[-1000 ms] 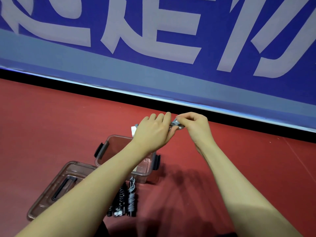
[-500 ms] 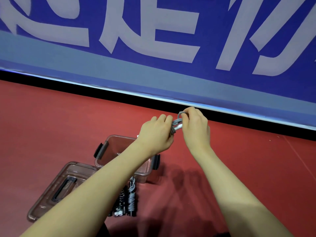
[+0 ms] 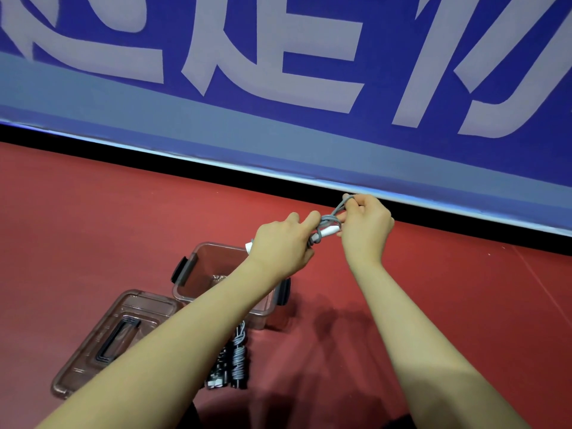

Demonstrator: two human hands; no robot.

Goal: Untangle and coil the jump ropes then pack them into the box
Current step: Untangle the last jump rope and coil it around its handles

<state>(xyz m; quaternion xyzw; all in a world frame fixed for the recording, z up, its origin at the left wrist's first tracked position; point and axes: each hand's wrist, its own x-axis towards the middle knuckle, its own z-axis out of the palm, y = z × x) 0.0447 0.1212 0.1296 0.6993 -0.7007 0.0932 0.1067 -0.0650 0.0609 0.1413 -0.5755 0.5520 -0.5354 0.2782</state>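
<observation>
Just right of the frame's centre, both bare hands work one grey corded jump rope with white plastic handles (image 3: 326, 229), held in the air above the red floor (image 3: 93, 218). The left hand (image 3: 283, 246) is clenched around the bundled handles and cord, a white handle tip poking out from its fingers toward the right. The right hand (image 3: 366, 226) pinches a loop of the grey cord and draws it up and away toward the blue wall banner with large pale lettering (image 3: 278, 72) that fills the upper half of the frame.

This looks like the close of the coiling step: the loop is probably being wound or tucked around the bundle to lock it (whether it is already knotted is hidden by the fingers). The next move calls for cinching that loop snug without letting the wraps slip, then lowering the bundle into the open translucent brown plastic box with black latches (image 3: 198, 267), which sits below the left forearm at lower centre.

Its matching brown lid with a recessed handle (image 3: 102, 342) lies at the lower left, just beside the box. Two finished coiled ropes with dark handles (image 3: 238, 357) lie on the floor in front of the box, not yet packed.
</observation>
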